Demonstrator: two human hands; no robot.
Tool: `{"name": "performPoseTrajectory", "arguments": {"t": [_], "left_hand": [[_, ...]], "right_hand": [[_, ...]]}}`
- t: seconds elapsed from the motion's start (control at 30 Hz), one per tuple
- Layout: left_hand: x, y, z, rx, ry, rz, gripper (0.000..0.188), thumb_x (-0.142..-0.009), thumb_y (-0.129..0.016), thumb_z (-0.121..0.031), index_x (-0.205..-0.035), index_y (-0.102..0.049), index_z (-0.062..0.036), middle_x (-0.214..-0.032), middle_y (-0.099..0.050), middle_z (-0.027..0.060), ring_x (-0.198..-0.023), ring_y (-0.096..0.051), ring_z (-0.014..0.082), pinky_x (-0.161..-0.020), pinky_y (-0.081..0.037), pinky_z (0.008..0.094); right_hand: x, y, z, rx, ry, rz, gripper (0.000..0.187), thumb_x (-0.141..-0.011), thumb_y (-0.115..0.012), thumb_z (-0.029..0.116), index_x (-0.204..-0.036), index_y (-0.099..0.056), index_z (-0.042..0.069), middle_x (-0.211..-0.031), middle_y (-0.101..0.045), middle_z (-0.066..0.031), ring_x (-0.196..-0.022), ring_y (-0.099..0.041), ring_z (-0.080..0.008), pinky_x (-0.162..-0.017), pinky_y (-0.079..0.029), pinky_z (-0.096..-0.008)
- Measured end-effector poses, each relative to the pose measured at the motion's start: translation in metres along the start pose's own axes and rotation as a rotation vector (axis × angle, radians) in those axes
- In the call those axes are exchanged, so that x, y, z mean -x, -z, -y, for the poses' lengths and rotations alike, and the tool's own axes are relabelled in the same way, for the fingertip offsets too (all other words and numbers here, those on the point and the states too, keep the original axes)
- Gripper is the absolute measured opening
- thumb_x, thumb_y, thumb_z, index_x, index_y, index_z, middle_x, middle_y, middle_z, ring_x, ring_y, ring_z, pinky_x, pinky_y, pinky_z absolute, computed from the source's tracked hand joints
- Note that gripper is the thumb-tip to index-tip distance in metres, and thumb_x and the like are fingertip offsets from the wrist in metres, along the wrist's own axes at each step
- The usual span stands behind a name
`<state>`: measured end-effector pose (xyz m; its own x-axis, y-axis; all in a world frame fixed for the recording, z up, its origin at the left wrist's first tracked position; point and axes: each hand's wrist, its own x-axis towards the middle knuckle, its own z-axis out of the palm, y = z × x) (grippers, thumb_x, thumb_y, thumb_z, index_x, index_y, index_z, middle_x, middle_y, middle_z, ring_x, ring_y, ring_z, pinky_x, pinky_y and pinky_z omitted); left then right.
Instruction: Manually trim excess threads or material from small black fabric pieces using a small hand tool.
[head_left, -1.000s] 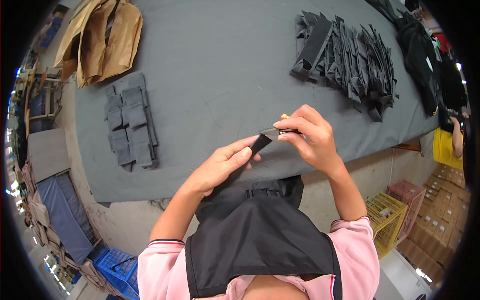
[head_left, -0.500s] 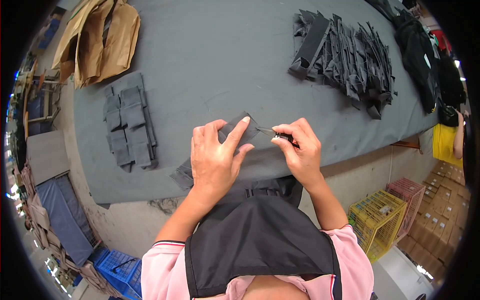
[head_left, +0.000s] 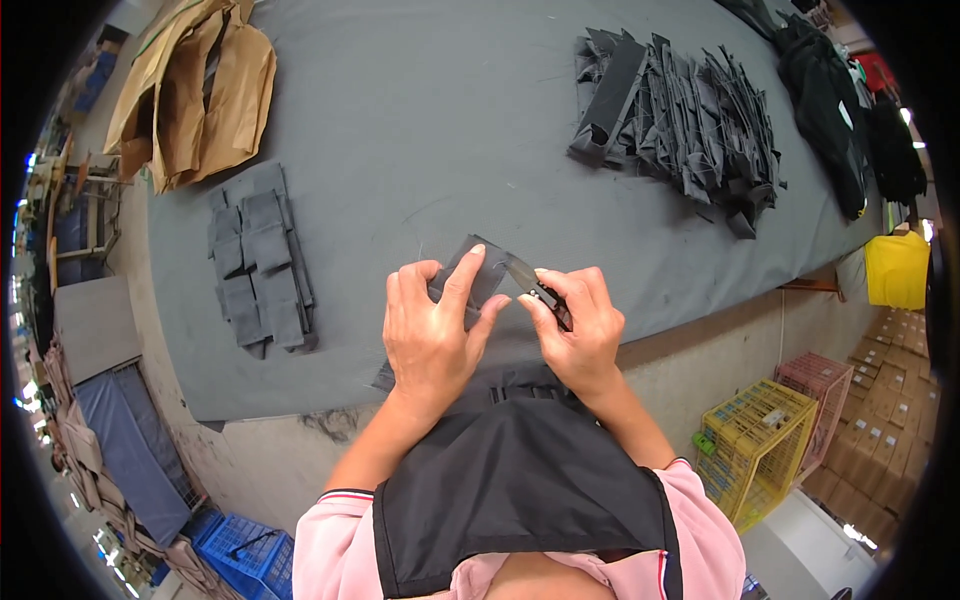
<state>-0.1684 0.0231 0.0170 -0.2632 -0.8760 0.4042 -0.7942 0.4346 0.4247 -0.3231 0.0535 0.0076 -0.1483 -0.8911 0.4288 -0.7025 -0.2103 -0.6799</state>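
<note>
My left hand (head_left: 430, 325) is closed on a dark grey fabric piece (head_left: 488, 272), its index finger lying along the top and the thumb beneath. Pinched in my right hand (head_left: 582, 330) is a pair of small black-handled thread snips (head_left: 541, 291). Their metal blades point up and left, right at the fabric's edge, where loose threads show. Part of the fabric hangs down behind my left hand and wrist. To the left on the table lies a neat stack of sewn grey fabric pieces (head_left: 262, 255). A larger, frayed pile of grey fabric pieces (head_left: 690, 130) sits at the far right.
Grey cloth covers the table (head_left: 400, 120). An open brown paper bag (head_left: 195, 95) stands at its far left, and black garments (head_left: 825, 110) lie along the right end. Below the near edge are a blue crate (head_left: 245, 552), a yellow crate (head_left: 755, 435) and a red crate (head_left: 815, 400).
My right hand has moved left and slightly down, bringing the snips from beside the fabric's corner to a steeper angle against its edge. The fabric has tilted up in my left hand.
</note>
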Motion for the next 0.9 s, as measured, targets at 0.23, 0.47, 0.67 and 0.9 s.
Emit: {"name": "performPoseTrajectory", "arguments": {"t": [0.23,0.47,0.67,0.9], "left_hand": [[0.0,0.0,-0.004,-0.015,0.036,-0.022,0.056,-0.064,-0.081,-0.025,-0.115,-0.06,-0.0151,-0.093,-0.047,0.0112,-0.081,-0.051,0.0259,-0.064,-0.047,0.0341],[0.001,-0.003,0.0,-0.016,0.044,-0.033,0.057,-0.064,-0.081,-0.023,-0.116,-0.06,-0.0158,-0.093,-0.047,0.0103,-0.082,-0.051,0.0256,-0.064,-0.046,0.0336],[-0.007,0.006,-0.005,0.365,0.147,0.123,0.088,-0.059,-0.085,-0.029,-0.135,-0.041,-0.0146,-0.106,-0.045,0.0131,-0.091,-0.05,0.0277,-0.079,-0.045,0.0369],[0.012,0.008,0.025,1.296,0.629,0.576,0.078,-0.082,-0.068,-0.033,-0.141,-0.027,-0.0021,-0.124,-0.051,0.0179,-0.11,-0.055,0.0251,-0.09,-0.045,0.0378]], "right_hand": [[-0.004,-0.005,0.003,-0.013,0.027,-0.033,0.027,-0.072,-0.074,0.005,-0.095,-0.06,0.003,-0.075,-0.054,-0.0061,-0.051,-0.054,-0.0161,-0.043,-0.043,-0.027],[-0.004,0.001,0.002,-0.415,-0.342,0.012,0.028,-0.077,-0.071,0.005,-0.102,-0.058,0.002,-0.076,-0.049,-0.0016,-0.06,-0.05,-0.008,-0.05,-0.041,-0.0225],[-0.031,-0.024,-0.009,-1.03,-0.775,0.266,0.025,-0.083,-0.067,0.017,-0.071,-0.047,0.009,-0.06,-0.039,0.0087,-0.054,-0.032,-0.0001,-0.048,-0.028,-0.0183],[-0.049,-0.021,-0.014,-1.302,-0.987,0.456,0.023,-0.085,-0.066,0.019,-0.072,-0.048,0.01,-0.059,-0.043,0.0069,-0.048,-0.032,0.0004,-0.041,-0.027,-0.0181]]}}
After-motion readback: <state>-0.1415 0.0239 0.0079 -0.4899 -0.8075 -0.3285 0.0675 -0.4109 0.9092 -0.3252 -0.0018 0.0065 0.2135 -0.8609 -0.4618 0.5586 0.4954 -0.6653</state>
